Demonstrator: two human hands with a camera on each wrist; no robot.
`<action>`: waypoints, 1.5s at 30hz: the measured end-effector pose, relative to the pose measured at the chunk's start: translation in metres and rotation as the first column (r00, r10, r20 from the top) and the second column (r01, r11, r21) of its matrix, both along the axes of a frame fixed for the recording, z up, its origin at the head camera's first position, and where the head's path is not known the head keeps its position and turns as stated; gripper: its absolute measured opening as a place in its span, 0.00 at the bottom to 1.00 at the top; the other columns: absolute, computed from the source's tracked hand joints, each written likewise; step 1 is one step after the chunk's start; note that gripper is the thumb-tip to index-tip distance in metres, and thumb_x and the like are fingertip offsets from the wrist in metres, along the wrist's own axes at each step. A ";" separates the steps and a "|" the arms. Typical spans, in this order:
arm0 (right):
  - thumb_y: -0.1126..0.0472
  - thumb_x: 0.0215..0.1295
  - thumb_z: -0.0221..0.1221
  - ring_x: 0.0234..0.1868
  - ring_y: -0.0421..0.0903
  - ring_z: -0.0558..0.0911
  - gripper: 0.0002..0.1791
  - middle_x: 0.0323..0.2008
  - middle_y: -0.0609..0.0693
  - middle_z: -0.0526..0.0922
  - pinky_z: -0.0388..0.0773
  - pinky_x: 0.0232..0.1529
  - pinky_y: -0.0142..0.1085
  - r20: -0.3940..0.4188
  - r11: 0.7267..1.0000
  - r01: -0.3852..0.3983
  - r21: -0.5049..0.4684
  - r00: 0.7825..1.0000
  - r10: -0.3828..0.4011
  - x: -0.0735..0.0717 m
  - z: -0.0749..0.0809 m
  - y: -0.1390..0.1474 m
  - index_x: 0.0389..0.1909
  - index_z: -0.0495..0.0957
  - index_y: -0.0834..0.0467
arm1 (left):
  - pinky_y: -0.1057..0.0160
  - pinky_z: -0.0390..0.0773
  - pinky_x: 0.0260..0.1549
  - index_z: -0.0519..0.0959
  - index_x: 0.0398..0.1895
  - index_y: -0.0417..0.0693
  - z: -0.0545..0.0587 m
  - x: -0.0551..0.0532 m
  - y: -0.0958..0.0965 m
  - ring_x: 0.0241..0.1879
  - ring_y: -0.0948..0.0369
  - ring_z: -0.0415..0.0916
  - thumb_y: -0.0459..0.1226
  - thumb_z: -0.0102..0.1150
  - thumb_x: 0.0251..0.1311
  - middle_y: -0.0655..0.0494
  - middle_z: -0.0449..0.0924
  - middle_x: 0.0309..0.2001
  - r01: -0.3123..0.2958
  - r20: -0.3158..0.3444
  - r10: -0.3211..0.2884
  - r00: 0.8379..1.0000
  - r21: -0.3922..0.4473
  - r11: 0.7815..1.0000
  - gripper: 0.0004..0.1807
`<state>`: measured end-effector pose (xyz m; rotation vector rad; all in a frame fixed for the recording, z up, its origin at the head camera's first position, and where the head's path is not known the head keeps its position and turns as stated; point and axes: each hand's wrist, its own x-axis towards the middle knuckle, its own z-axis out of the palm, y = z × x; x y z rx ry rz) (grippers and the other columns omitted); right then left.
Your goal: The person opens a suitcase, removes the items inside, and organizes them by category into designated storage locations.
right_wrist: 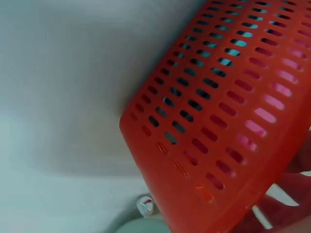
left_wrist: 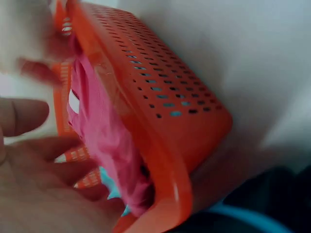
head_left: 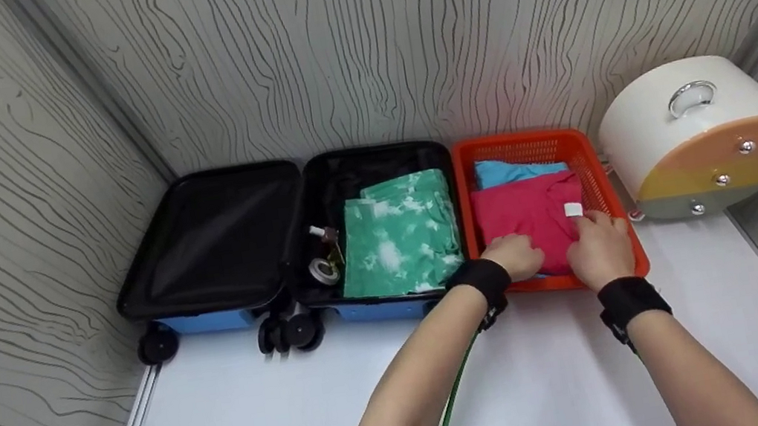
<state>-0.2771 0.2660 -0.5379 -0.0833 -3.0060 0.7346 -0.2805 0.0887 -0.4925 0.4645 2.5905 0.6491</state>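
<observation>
Folded pink cloth (head_left: 525, 210) with a white tag (head_left: 573, 209) lies in the orange basket (head_left: 587, 170), over a blue cloth (head_left: 515, 170). At the basket's front left, my left hand (head_left: 515, 256) reaches over the rim. Its fingers (left_wrist: 68, 170) are spread against the pink cloth in the left wrist view, the thumb standing apart. My right hand (head_left: 603, 251) is at the front right, fingers by the cloth near the tag. In the right wrist view the basket wall (right_wrist: 204, 116) hides most of that hand.
Left of the basket lies an open suitcase (head_left: 226, 243), black inside and blue outside. Its right half holds folded green tie-dye cloth (head_left: 398, 240), a small bottle (head_left: 330, 239) and a round white item (head_left: 322, 272). A white rounded case (head_left: 681, 123) with coloured drawers stands right, near the wall.
</observation>
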 end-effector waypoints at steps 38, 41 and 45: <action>0.60 0.76 0.48 0.60 0.65 0.75 0.27 0.64 0.70 0.74 0.70 0.63 0.60 0.019 0.977 -0.170 -0.125 0.985 0.174 -0.010 0.027 -0.071 0.69 0.69 0.72 | 0.57 0.61 0.71 0.57 0.81 0.51 0.013 -0.022 -0.143 0.75 0.56 0.59 0.50 0.36 0.82 0.54 0.59 0.78 -0.072 0.009 0.071 0.997 0.181 0.981 0.30; 0.60 0.77 0.49 0.63 0.65 0.74 0.26 0.65 0.69 0.73 0.69 0.65 0.59 -0.007 0.965 -0.212 -0.156 0.977 0.214 -0.009 0.028 -0.086 0.69 0.69 0.71 | 0.54 0.61 0.72 0.56 0.81 0.50 0.012 -0.022 -0.166 0.76 0.54 0.57 0.49 0.36 0.83 0.52 0.59 0.78 -0.127 0.019 0.125 0.992 0.153 0.980 0.30; 0.59 0.77 0.51 0.65 0.64 0.73 0.26 0.65 0.67 0.75 0.70 0.65 0.58 -0.034 0.943 -0.275 -0.185 0.961 0.274 -0.006 0.028 -0.109 0.70 0.70 0.68 | 0.52 0.61 0.71 0.57 0.81 0.46 0.008 -0.021 -0.197 0.76 0.51 0.57 0.47 0.37 0.82 0.48 0.59 0.78 -0.231 0.033 0.228 0.973 0.132 0.964 0.30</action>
